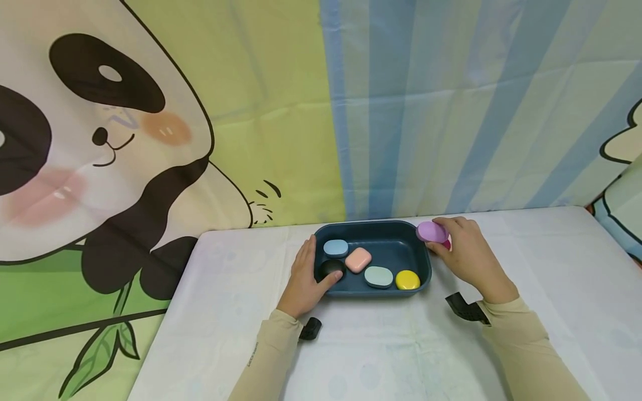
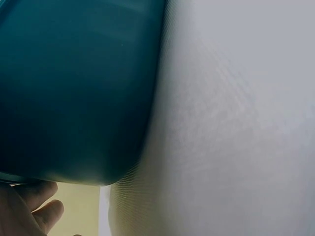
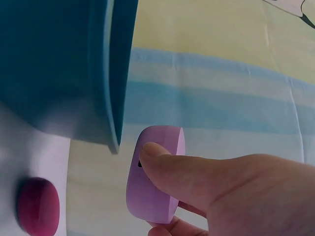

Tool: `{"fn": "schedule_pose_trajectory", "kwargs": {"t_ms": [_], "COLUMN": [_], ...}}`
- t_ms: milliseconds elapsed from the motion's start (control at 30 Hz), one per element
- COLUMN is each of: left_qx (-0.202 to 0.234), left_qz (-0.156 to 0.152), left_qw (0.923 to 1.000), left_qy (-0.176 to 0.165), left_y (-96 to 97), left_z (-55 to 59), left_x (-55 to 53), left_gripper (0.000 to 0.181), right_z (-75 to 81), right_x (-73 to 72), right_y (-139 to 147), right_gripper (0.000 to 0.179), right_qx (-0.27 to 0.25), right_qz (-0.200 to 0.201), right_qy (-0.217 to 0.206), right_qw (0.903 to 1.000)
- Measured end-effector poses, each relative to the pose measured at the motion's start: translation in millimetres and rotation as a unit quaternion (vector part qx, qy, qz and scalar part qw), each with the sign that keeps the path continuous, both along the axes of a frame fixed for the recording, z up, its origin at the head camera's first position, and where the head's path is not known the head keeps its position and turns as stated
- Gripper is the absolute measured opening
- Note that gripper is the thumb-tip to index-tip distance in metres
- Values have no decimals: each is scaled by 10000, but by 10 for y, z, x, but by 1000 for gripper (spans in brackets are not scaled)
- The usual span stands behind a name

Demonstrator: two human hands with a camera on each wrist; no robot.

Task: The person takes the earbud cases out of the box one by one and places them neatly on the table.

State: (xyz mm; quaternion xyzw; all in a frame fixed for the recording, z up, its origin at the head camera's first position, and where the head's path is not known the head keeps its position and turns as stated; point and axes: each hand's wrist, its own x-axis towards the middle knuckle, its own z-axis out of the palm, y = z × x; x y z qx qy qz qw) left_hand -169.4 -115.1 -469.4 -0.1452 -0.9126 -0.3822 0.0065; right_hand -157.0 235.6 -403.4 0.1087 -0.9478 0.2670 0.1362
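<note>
A dark blue rectangular tray stands on the table. My left hand grips its left end, fingers along the outer wall and thumb over the rim beside a black rounded piece. Inside also lie a light blue piece, a pink one, a pale green one and a yellow one. At the tray's far right corner, my right hand pinches a flat purple oval piece between thumb and fingers. A magenta piece sits on the table just outside the tray, mostly hidden in the head view.
White cloth covers the table. Behind it hangs a printed curtain with a panda and blue stripes. Black straps show at both wrists.
</note>
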Motion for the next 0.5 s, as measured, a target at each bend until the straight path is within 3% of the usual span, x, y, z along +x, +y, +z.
{"fn": "schedule_pose_trajectory", "kwargs": {"t_ms": [500], "left_qx": [-5], "left_qz": [17], "left_qw": [10000], "left_qy": [-29], "left_y": [5], "left_z": [9], "left_x": [5], "left_gripper": [105], "right_z": [-131], "right_x": [-79], "right_y": [201], "right_gripper": [48], "right_qx": [32], "right_qz": [-547], "right_qy": [-101], "right_qw": [9984]}}
